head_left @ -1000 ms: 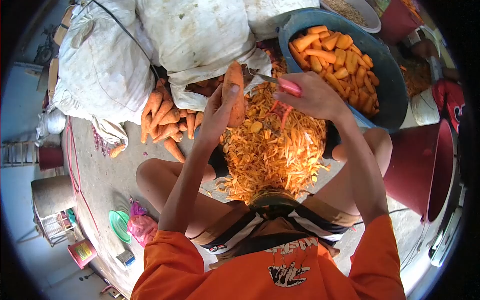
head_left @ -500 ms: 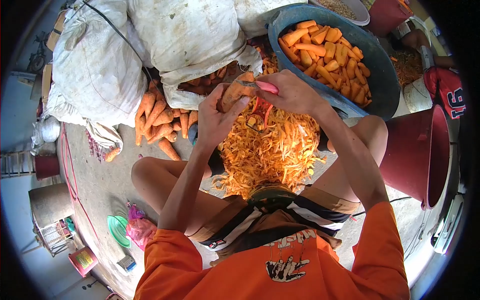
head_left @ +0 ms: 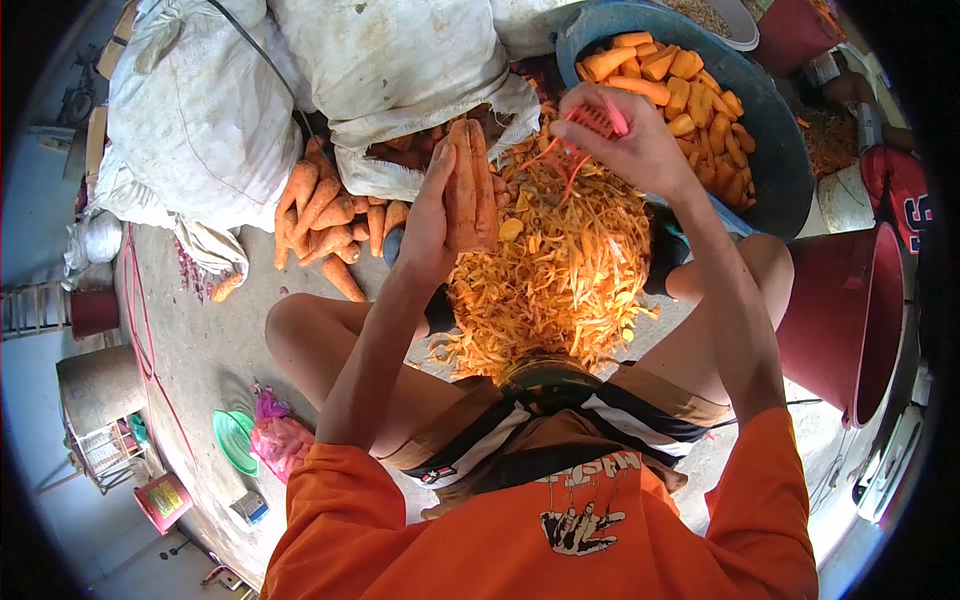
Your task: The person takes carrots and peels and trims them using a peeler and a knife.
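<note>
My left hand (head_left: 430,225) is closed around a thick carrot (head_left: 470,190), held upright above the peelings, with a groove down its length. My right hand (head_left: 645,150) grips a red peeler (head_left: 597,122), apart from the carrot and to its right. Beneath both hands lies a large heap of orange carrot peelings (head_left: 550,290), between my legs. Unpeeled carrots (head_left: 325,215) are piled to the left, by the mouth of a white sack (head_left: 400,60). Behind my right hand, a blue tub (head_left: 790,150) holds many peeled carrots (head_left: 715,125).
Another full white sack (head_left: 200,130) stands at the left. A dark red bucket (head_left: 835,310) is near my right knee. A green basin (head_left: 236,440) and a pink plastic bag (head_left: 280,440) lie on the floor. Someone in a red shirt (head_left: 890,190) sits at the far right.
My right hand has moved right and up with the peeler, away from the carrot. My left hand has turned the carrot upright, lower down. The view has shifted slightly.
</note>
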### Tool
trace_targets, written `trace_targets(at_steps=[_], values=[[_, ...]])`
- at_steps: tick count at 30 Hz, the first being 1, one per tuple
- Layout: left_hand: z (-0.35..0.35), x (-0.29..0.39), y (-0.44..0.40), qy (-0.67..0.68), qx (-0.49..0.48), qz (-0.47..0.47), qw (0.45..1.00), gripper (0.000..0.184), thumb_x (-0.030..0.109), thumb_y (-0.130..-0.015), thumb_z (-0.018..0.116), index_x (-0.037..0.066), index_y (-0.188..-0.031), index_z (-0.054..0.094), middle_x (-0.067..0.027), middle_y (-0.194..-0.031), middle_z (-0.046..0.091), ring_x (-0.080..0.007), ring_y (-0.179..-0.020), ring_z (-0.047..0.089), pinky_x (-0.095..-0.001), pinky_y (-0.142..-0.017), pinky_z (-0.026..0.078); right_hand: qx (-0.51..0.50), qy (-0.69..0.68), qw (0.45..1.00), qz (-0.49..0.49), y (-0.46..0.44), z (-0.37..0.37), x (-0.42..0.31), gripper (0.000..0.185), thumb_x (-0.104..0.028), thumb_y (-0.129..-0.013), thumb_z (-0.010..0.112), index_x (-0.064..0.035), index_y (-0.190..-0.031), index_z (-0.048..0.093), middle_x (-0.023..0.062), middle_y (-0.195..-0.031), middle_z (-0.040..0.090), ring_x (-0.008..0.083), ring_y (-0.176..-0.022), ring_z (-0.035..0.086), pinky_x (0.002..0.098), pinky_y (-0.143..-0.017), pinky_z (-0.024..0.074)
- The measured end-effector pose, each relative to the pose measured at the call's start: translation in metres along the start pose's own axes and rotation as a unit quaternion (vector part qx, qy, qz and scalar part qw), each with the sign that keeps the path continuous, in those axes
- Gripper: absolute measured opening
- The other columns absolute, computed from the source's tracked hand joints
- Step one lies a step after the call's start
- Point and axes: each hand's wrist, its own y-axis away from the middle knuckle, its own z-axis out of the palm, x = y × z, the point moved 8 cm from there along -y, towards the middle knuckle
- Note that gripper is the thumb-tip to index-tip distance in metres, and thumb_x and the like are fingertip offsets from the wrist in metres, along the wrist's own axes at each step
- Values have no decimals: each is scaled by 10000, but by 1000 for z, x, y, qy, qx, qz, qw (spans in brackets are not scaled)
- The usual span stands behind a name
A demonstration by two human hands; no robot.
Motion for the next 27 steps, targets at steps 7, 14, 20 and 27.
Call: trace_targets(at_steps=[7, 14, 20, 27], values=[[14, -19, -2, 60, -18, -72, 995, 410, 364, -1110, 466, 152, -1457, 515, -32, -1291, 650, -183, -1129, 667, -355, -955, 560, -45, 75, 969, -230, 22, 50, -63, 359, -297, -840, 876, -63, -1057, 711, 117, -889, 721, 198, -792, 711, 341, -731, 553], [17, -30, 4, 61, -39, -128, 989, 441, 375, -1117, 450, 81, -1432, 540, -76, -1229, 680, -190, -1014, 698, -340, -849, 590, 39, 106, 985, -129, -14, 6, 4, 335, -216, -861, 871, -24, -1081, 709, 76, -945, 755, 125, -834, 686, 302, -751, 542], [2, -32, -1, 68, -24, -115, 991, 440, 362, -1106, 478, 59, -1416, 550, -87, -1203, 680, -201, -994, 700, -348, -840, 593, -49, 58, 981, -178, 13, 52, -46, 339, -205, -849, 881, -19, -1081, 717, 72, -833, 694, 129, -759, 645, 289, -722, 526], [10, -31, 13, 73, -67, -147, 984, 418, 319, -1107, 475, 67, -1434, 538, -86, -1191, 684, -189, -1003, 697, -345, -857, 594, 121, 184, 974, -61, -19, -21, 28, 283, -296, -906, 823, -53, -942, 683, 129, -888, 707, 168, -773, 702, 321, -670, 546]])
